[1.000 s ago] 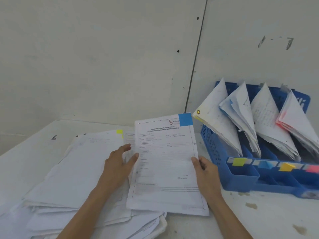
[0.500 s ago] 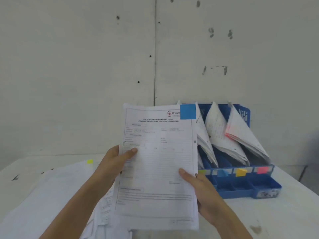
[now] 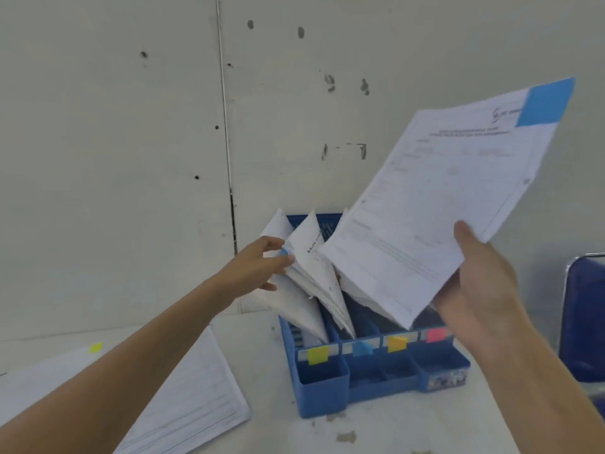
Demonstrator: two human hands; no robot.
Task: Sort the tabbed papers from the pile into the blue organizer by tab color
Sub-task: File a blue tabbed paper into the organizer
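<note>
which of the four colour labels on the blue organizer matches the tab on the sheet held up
The blue label, second from the left on the blue plastic organizer, matches the held white sheet's blue corner tab; the other labels are yellow-green, orange-yellow and pink.

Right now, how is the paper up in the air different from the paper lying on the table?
The held paper is lifted and tilted above the blue organizer, gripped by the right hand; the table paper lies flat, and no hand grips it. The held paper's corner tab is big and blue; the tab seen on the pile is small and yellow. Both are white printed sheets.
</note>
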